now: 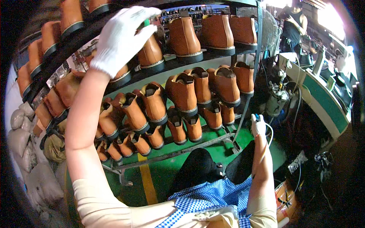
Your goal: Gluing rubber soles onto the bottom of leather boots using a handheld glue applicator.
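Note:
My left hand (pixel 123 38), in a white knit glove, is raised to the upper tier of a shoe rack. Its thumb and fingers are spread above a brown leather boot (pixel 151 52), and a bit of green shows between them. Whether the fingertips touch the boot cannot be told. Low on the right, my right hand (pixel 259 128), also gloved in white, is closed around a small blue and dark tool (pixel 257 117), mostly hidden by the fingers. A thin white hose (pixel 271 133) curves down beside that hand.
More brown boots (pixel 182 91) fill the tiers of the dark metal rack (pixel 178 152). Filled sacks (pixel 42 182) lie at the left. To the right stand a fan (pixel 269 30), a metal tank (pixel 276 103) with hoses, and a green-and-white bench (pixel 323 98). Another person (pixel 294 28) stands beyond.

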Demonstrator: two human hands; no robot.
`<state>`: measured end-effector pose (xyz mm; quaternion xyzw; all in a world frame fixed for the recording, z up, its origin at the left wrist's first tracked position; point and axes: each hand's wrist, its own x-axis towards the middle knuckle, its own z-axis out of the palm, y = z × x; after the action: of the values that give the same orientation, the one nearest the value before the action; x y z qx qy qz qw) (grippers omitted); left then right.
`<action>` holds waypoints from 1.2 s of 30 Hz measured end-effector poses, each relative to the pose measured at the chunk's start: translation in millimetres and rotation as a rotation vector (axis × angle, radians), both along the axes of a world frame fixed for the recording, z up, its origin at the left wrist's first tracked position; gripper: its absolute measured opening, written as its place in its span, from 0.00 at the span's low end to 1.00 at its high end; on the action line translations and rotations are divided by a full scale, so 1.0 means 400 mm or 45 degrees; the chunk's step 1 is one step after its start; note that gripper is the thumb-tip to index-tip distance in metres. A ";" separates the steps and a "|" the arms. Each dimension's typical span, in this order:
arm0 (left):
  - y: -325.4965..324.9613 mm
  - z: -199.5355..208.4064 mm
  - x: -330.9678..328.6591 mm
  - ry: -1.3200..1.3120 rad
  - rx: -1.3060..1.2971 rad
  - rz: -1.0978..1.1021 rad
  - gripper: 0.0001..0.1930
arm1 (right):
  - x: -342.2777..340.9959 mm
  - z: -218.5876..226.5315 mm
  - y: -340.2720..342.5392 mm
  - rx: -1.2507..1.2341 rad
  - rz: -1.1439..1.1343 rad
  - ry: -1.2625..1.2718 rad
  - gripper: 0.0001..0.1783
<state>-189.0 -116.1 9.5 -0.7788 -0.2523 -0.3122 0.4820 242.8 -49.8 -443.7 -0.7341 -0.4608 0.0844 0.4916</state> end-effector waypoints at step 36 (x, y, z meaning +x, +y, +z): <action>0.243 0.045 0.197 -0.128 -0.997 0.251 0.34 | -0.016 0.047 -0.021 -0.157 -0.018 -0.034 0.25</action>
<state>-110.2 -18.9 27.3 -0.8594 -0.4489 -0.1826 0.1634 236.2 -58.1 -424.9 -0.7672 -0.4561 0.0995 0.4398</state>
